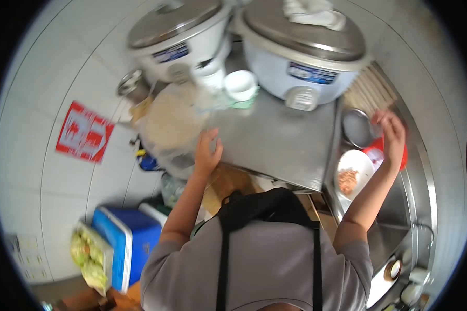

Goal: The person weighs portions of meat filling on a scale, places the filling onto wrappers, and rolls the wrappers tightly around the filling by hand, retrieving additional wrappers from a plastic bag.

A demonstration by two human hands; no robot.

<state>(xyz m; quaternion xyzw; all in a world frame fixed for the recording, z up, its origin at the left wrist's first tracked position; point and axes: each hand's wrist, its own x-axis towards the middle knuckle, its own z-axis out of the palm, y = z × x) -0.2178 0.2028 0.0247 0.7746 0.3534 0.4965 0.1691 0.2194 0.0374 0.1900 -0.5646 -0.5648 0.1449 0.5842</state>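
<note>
My left hand [208,151] is at the left front of the steel table [280,137], thumb and fingers apart and nothing in it. Just beyond it lies a clear plastic bag [174,119] with pale, grainy contents I cannot identify. Over the sink side on the right, my right hand [392,129] is raised with loosely bent, slightly blurred fingers and no visible object. Close to it are a round metal pot [357,128], a red container [403,153], partly hidden by my forearm, and a white bowl [367,165] holding brownish-pink food pieces [347,181].
Two large rice cookers [306,57] stand at the back, one with a white cloth [316,13] on its lid. White bowls [241,84] sit before them on a green cloth. A blue cooler box [135,233] and a crate of cabbages [91,256] are at lower left.
</note>
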